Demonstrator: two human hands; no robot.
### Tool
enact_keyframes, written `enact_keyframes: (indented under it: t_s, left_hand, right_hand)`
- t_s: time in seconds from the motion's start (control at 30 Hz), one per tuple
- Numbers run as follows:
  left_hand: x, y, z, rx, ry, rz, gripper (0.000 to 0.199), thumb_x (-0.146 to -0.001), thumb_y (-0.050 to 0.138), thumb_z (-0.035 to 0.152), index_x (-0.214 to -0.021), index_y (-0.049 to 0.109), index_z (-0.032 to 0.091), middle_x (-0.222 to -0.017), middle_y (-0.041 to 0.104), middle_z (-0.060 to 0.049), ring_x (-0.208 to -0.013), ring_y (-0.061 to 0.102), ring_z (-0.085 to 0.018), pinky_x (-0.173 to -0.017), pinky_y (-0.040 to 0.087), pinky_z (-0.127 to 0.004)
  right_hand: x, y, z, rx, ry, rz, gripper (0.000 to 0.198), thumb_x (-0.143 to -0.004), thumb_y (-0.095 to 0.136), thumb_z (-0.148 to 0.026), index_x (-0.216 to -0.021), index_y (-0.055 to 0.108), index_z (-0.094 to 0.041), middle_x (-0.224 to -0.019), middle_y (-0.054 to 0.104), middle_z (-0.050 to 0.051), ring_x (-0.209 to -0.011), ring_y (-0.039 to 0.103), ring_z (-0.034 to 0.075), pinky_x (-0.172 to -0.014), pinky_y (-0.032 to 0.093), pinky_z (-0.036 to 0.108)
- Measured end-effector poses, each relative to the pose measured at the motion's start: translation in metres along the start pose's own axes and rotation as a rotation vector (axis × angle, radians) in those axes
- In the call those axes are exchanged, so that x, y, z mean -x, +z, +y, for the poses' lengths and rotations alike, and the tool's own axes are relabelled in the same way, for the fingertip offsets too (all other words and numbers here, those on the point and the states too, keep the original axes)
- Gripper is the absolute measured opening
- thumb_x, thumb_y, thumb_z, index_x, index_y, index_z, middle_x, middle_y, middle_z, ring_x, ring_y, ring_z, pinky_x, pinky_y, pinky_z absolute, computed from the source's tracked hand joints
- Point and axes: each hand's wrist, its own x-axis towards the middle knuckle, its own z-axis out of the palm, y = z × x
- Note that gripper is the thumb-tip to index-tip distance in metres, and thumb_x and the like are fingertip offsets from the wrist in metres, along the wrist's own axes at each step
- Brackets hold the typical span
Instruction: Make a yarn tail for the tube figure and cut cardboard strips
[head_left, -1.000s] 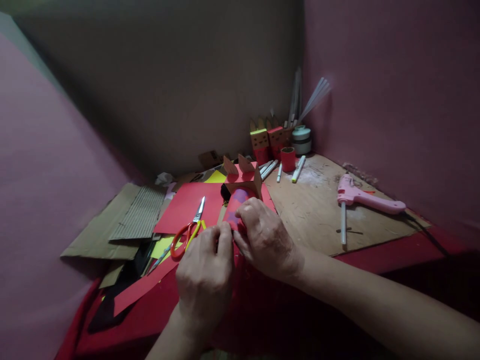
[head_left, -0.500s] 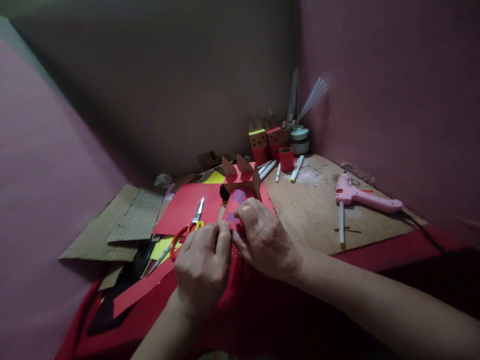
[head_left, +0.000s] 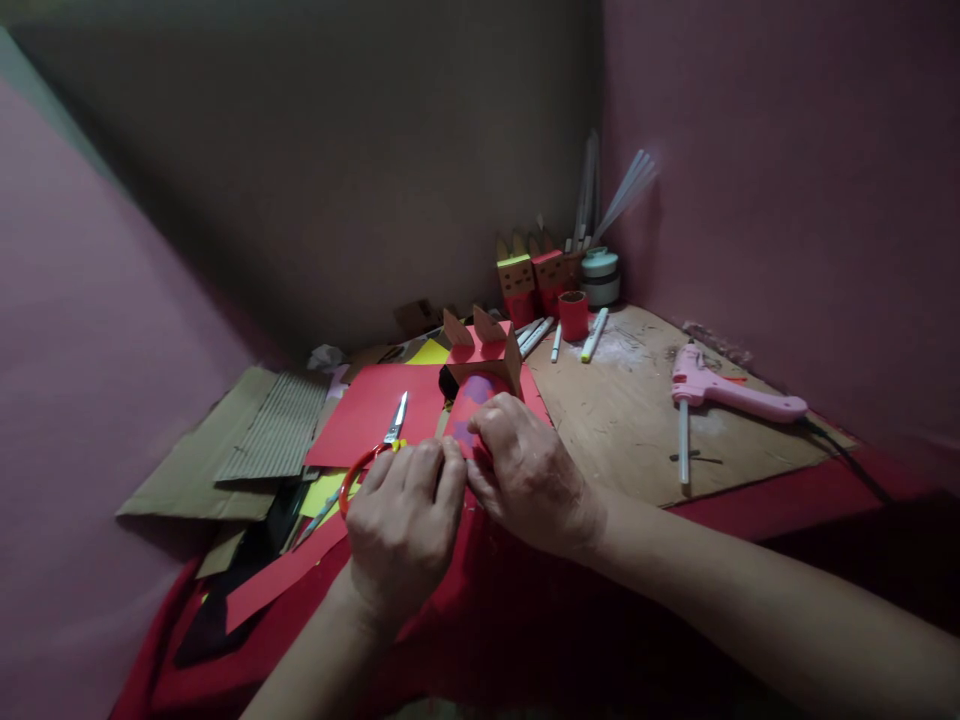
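My left hand (head_left: 405, 520) and my right hand (head_left: 529, 475) meet at the near end of a red paper tube with purple patches (head_left: 475, 392). Both have their fingers closed on it, and the knuckles hide most of that end. Just beyond the tube stands a small cardboard box with a red top and two pointed ears (head_left: 484, 345); whether the two touch I cannot tell. Beside my left hand lies a pair of scissors (head_left: 396, 420) with orange and yellow handles, blades pointing away, on a sheet of red paper (head_left: 352, 405).
Cardboard pieces (head_left: 202, 450) and a red paper strip (head_left: 285, 580) lie at left. On the cardboard mat (head_left: 622, 420) at right rests a pink glue gun (head_left: 735, 392) with its cord. Markers (head_left: 595, 335), a red roll (head_left: 574, 316), two cardboard figures (head_left: 517, 280) and a lidded container (head_left: 600, 278) stand behind.
My left hand's fingers have shifted slightly at the tube's near end. The right hand and the things around stay nearly the same.
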Motion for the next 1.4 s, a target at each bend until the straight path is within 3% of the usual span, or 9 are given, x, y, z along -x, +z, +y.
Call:
enact_keyframes:
  t_s: [0.23,0.5,0.63,0.83,1.0,1.13,1.27,1.3,1.4]
  left_hand:
    - [0.001,0.001,0.003,0.01,-0.047,0.01,0.016,-0.082,0.054,0.011,-0.097,0.06,0.009,-0.078,0.067,-0.011,-0.07,0.062,-0.022,-0.064,0.046,-0.033]
    - [0.018,-0.006,0.023,0.133,-0.466,-0.05,0.078,-0.079,0.063,0.031,-0.141,0.024,0.006,-0.102,0.067,-0.016,-0.069,0.064,-0.02,-0.056,0.05,-0.027]
    - [0.022,-0.024,0.031,0.421,-0.714,-0.045,0.069,-0.08,0.062,0.035,-0.138,0.031,0.015,-0.094,0.066,-0.008,-0.06,0.063,-0.012,-0.045,0.048,-0.02]
    - [0.026,-0.029,0.021,0.581,-1.013,-0.017,0.029,-0.088,0.05,0.026,-0.115,0.056,0.02,-0.074,0.066,0.0,-0.05,0.058,-0.008,-0.052,0.05,-0.019]
    - [0.026,-0.024,0.017,0.637,-0.909,-0.001,0.026,-0.084,0.056,0.02,-0.11,0.06,0.021,-0.081,0.068,0.0,-0.062,0.063,-0.009,-0.057,0.05,-0.018]
    - [0.024,-0.039,0.023,0.778,-0.697,0.011,0.03,-0.079,0.059,0.01,-0.104,0.063,0.026,-0.083,0.068,0.004,-0.067,0.062,-0.007,-0.065,0.048,-0.017]
    - [0.025,-0.028,0.007,0.774,-1.12,0.017,0.016,-0.083,0.056,0.023,-0.095,0.067,0.023,-0.063,0.061,0.005,-0.051,0.052,-0.007,-0.051,0.043,-0.018]
    - [0.025,-0.019,0.001,0.785,-1.206,-0.054,0.017,-0.082,0.057,0.028,-0.094,0.067,0.021,-0.065,0.061,0.003,-0.053,0.053,-0.009,-0.053,0.044,-0.02]
    - [0.024,0.013,-0.014,1.119,-1.093,-0.419,0.032,-0.076,0.06,0.032,-0.104,0.061,0.017,-0.078,0.066,-0.001,-0.066,0.06,-0.015,-0.06,0.049,-0.026]
  right_hand:
    - [0.001,0.0,0.001,-0.018,-0.001,0.013,0.004,-0.085,0.04,-0.018,-0.084,0.043,-0.017,-0.079,0.05,0.008,-0.073,0.045,0.018,-0.064,0.046,0.033]
    - [0.001,-0.002,0.001,-0.048,0.01,-0.011,0.007,-0.08,0.043,-0.012,-0.086,0.045,-0.014,-0.081,0.05,0.01,-0.073,0.045,0.018,-0.066,0.048,0.035]
    - [0.002,-0.004,0.002,-0.073,0.021,-0.027,0.011,-0.078,0.043,-0.011,-0.089,0.043,-0.015,-0.084,0.048,0.01,-0.075,0.045,0.019,-0.066,0.048,0.036]
    - [0.006,-0.009,0.004,-0.178,0.044,-0.086,0.023,-0.075,0.048,-0.012,-0.096,0.042,-0.014,-0.09,0.046,0.01,-0.083,0.047,0.021,-0.072,0.049,0.039]
    - [0.009,-0.014,0.004,-0.312,0.076,-0.059,0.031,-0.071,0.052,-0.01,-0.099,0.042,-0.017,-0.091,0.046,0.007,-0.085,0.048,0.02,-0.074,0.048,0.037]
    - [0.006,-0.022,0.013,-0.424,0.274,0.059,0.025,-0.071,0.051,-0.008,-0.093,0.045,-0.018,-0.083,0.046,0.003,-0.071,0.046,0.014,-0.066,0.045,0.032]
    - [-0.009,-0.024,0.04,-0.518,0.646,0.214,0.025,-0.066,0.049,-0.008,-0.088,0.048,-0.02,-0.084,0.05,0.002,-0.072,0.049,0.014,-0.066,0.044,0.031]
    - [-0.014,-0.023,0.048,-0.556,0.744,0.214,0.025,-0.065,0.049,-0.009,-0.088,0.048,-0.019,-0.086,0.051,0.002,-0.073,0.05,0.015,-0.066,0.045,0.031]
    - [-0.02,-0.014,0.069,-0.614,0.969,0.099,0.037,-0.058,0.047,-0.008,-0.093,0.052,-0.018,-0.093,0.055,0.006,-0.08,0.054,0.018,-0.062,0.047,0.03]
